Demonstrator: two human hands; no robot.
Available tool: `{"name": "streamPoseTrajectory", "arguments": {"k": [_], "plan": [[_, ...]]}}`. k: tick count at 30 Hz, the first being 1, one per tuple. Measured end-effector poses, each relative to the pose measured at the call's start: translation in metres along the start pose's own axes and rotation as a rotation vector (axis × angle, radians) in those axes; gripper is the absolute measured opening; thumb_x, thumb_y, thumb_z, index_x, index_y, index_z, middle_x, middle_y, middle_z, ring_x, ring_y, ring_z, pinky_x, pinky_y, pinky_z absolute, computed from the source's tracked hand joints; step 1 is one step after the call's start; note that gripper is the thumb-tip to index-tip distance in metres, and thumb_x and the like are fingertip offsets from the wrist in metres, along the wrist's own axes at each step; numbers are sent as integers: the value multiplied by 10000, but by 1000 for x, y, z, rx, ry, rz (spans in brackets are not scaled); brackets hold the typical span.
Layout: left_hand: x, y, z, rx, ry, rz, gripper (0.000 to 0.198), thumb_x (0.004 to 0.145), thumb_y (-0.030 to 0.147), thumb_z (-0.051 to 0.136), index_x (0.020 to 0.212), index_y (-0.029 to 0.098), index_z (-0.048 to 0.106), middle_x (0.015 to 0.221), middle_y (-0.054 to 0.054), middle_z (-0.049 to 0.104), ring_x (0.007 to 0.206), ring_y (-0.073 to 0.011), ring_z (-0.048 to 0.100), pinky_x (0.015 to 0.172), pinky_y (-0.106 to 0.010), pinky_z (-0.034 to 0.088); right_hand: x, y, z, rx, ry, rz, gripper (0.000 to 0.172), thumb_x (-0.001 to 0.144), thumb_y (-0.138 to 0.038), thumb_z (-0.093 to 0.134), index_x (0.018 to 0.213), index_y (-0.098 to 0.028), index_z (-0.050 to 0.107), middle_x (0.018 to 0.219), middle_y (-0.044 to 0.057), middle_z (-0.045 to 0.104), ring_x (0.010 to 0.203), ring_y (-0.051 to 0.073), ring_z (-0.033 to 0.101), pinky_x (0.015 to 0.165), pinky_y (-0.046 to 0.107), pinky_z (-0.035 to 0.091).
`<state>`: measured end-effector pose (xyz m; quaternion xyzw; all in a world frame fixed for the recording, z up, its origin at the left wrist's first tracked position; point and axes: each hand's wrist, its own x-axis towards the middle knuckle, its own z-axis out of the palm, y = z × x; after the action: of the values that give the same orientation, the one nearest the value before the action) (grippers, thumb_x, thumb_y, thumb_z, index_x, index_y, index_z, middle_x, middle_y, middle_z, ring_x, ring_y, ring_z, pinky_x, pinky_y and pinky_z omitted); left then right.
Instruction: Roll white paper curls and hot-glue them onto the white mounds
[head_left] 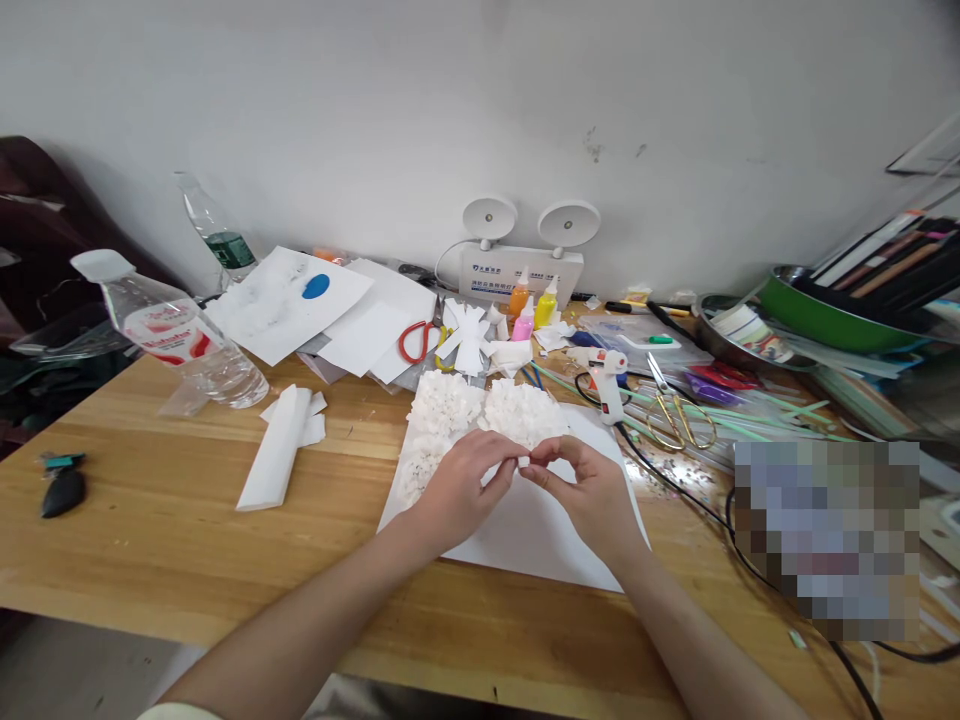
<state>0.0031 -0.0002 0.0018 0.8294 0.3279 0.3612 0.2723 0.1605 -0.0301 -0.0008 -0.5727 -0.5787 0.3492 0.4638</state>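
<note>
Between the fingertips of my left hand (476,478) and my right hand (581,485) is a small white piece of paper (523,462), pinched from both sides. Both hands hover over a white sheet (517,535) on the wooden table. Clusters of crumpled white paper bits cover the sheet's upper part: one cluster (446,400) at the back left, another cluster (523,408) just behind my fingers, and a third (421,468) partly hidden by my left hand.
Right of the sheet stand a glue gun (609,385) with a black cable and gold-handled scissors (675,410). Red-handled scissors (417,342), paint bottles (523,320) and an emergency light (521,272) are behind. Leftward are a water bottle (180,340) and a folded paper strip (276,450).
</note>
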Motion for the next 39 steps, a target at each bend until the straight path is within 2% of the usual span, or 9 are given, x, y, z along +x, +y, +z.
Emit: {"name": "streamPoseTrajectory", "arguments": {"k": [7, 12, 16, 19, 21, 25, 33, 39], "plan": [[-3, -3, -1, 223, -44, 103, 323, 848, 114, 376, 1140, 197, 488, 893, -50, 628, 847, -175, 537, 783, -338, 416, 1, -1, -1, -64, -15, -29, 141, 682, -312, 649, 754, -208, 588, 713, 5, 620, 690, 164, 566, 686, 303, 446], [-4, 0, -2, 245, -67, 126, 401, 822, 90, 373, 1201, 209, 432, 926, -54, 626, 880, -185, 536, 812, -354, 413, 0, -1, 0, -86, -17, -106, 75, 705, -271, 633, 768, -233, 625, 761, 14, 632, 735, 178, 572, 709, 330, 453], [-2, 3, -2, 82, -20, -53, 383, 821, 132, 421, 1196, 211, 420, 940, -40, 630, 914, -171, 551, 861, -343, 415, 0, 0, 0, -39, 0, -158, 40, 733, -255, 607, 761, -230, 621, 807, 25, 635, 786, 180, 575, 745, 334, 444], [0, 7, -5, -33, -18, -206, 316, 828, 186, 452, 1142, 219, 466, 946, -27, 632, 911, -160, 567, 853, -319, 428, 1, 3, -1, -17, -27, -95, 79, 747, -290, 590, 773, -216, 603, 803, 29, 628, 793, 182, 568, 746, 334, 440], [2, 8, -7, -54, -11, -250, 215, 833, 222, 462, 1032, 213, 542, 921, -25, 632, 881, -159, 574, 817, -303, 440, 2, 5, -2, -2, -39, -43, 119, 744, -324, 592, 780, -210, 597, 804, 32, 628, 802, 187, 565, 747, 337, 442], [4, 7, -8, -77, -6, -256, 145, 831, 216, 465, 874, 197, 602, 831, -17, 625, 813, -147, 574, 757, -278, 445, 2, 9, -3, 44, -72, -35, 135, 726, -330, 616, 783, -209, 596, 806, 28, 619, 795, 176, 556, 754, 332, 446], [2, 4, -5, -122, -5, -215, 165, 852, 229, 444, 901, 198, 599, 832, -16, 623, 807, -138, 559, 742, -268, 427, 3, 6, -3, 125, -179, -43, 117, 737, -320, 602, 771, -210, 579, 804, 25, 602, 807, 171, 545, 777, 340, 447], [2, 5, -3, -102, 17, -202, 160, 851, 280, 454, 912, 200, 580, 849, -21, 616, 820, -149, 553, 758, -283, 424, 3, 5, -3, 133, -200, -46, 109, 738, -315, 599, 767, -211, 588, 793, 21, 602, 797, 170, 547, 769, 335, 443]]}}
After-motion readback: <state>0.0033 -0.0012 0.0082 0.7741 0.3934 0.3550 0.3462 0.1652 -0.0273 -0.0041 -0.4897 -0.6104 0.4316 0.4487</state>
